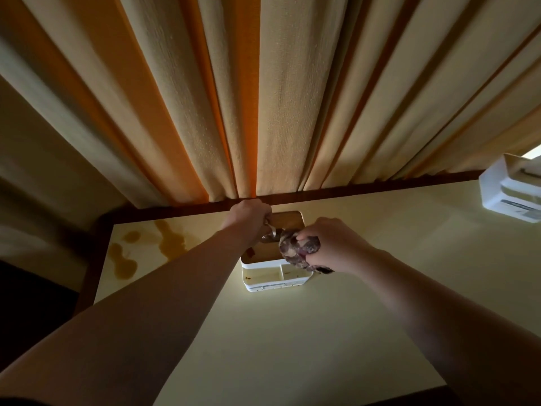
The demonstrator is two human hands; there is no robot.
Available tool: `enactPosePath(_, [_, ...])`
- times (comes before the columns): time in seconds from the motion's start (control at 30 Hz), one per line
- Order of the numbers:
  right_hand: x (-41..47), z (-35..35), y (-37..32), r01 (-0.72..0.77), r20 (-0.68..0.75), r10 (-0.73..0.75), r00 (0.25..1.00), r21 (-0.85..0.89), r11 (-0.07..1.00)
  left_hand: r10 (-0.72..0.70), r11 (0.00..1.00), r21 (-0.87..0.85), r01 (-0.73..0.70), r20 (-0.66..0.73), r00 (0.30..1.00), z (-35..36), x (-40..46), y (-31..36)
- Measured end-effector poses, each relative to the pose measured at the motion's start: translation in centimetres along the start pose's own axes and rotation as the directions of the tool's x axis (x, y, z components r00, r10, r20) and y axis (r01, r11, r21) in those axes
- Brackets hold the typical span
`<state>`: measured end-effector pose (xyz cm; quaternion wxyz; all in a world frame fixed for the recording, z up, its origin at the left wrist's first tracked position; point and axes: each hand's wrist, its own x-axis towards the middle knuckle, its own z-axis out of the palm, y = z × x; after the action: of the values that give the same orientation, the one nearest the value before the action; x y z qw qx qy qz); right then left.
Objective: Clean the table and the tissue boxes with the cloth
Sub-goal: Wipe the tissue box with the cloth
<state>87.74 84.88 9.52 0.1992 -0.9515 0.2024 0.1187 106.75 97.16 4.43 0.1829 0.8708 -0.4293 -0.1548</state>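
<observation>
Pale cream tabletop [292, 332] with a dark wooden edge, set against long beige and orange pleated curtains [263, 98]. Near its far edge, a white plastic tissue box [270, 281] with open compartments along the near side, its brown wooden lid [285, 220] tilted up at the back. Left hand [248, 215] curled around the lid's left corner, holding it raised, with a pale strip dangling just below the fingers. Right hand [330, 244] closed around a bunched, mottled purple-brown cloth [297, 249], pressed at the box's top opening on the right side, part of the fabric hanging down over the box's right wall. Small brown specks inside the front compartments. Amber-brown liquid stains [146, 247] spread across the tabletop's far left corner, well apart from the box. A second white tissue box [510, 187] at the far right edge of the tabletop, cropped by the frame, with white tissue showing at its top. Both bare forearms stretched forward from the lower corners toward the middle box.
</observation>
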Motion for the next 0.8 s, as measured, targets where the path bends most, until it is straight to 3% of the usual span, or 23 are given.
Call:
enactPosePath(0.13, [2.5,-1.8,-0.4,0.022,0.067,-0.018,0.998,-0.053,0.998,0.023,0.999,0.033,-0.024,0.032,0.999,-0.4,0.3,0.2])
enactPosePath(0.27, [6.1,-2.4,-0.9,-0.029,-0.08,0.033,0.996,0.055,0.998,0.025,0.999,0.036,-0.027,0.043,0.999,-0.5,0.4,0.2])
enactPosePath(0.43, [5.7,-1.4,-0.5,-0.017,-0.117,0.027,0.993,0.082,0.996,0.0,0.998,0.061,-0.002,0.043,0.999,-0.5,0.2,0.4])
enactPosePath(0.53, [3.2,-1.0,-0.5,0.024,-0.034,-0.025,0.999,-0.043,0.999,0.009,0.997,0.072,-0.01,0.018,1.0,-0.5,0.0,0.5])
enactPosePath(0.67, [1.1,-1.7,-0.2,0.043,0.139,-0.031,0.99,-0.086,0.995,0.0,0.999,0.053,0.0,0.008,1.0,-0.6,-0.2,0.5])
enactPosePath(0.8, [3.7,-3.1,-0.4,0.069,0.132,-0.057,0.99,-0.088,0.994,-0.005,1.0,0.024,0.004,0.026,1.0,-0.7,-0.1,0.4])
